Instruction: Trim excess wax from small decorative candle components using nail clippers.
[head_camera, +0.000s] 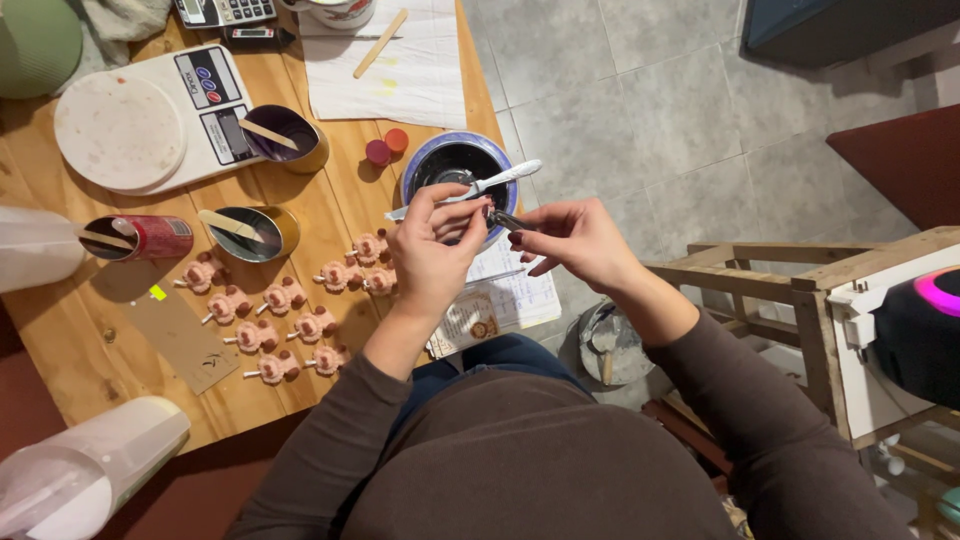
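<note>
home craft workshop | wooden table (90, 350) | kitchen scale (150, 115) | mixing cups (250, 232) | pink cast figures (280, 330) | tiled floor (650, 110)

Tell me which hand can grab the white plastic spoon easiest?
Probably the left hand: its fingers lie right over the white plastic spoon, while the right hand pinches a small dark metal piece.

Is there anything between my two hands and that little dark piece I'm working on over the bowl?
Nothing visible does. The left hand and right hand already meet on the small dark piece, pinching it between their fingertips above the rim of the dark bowl.
</note>
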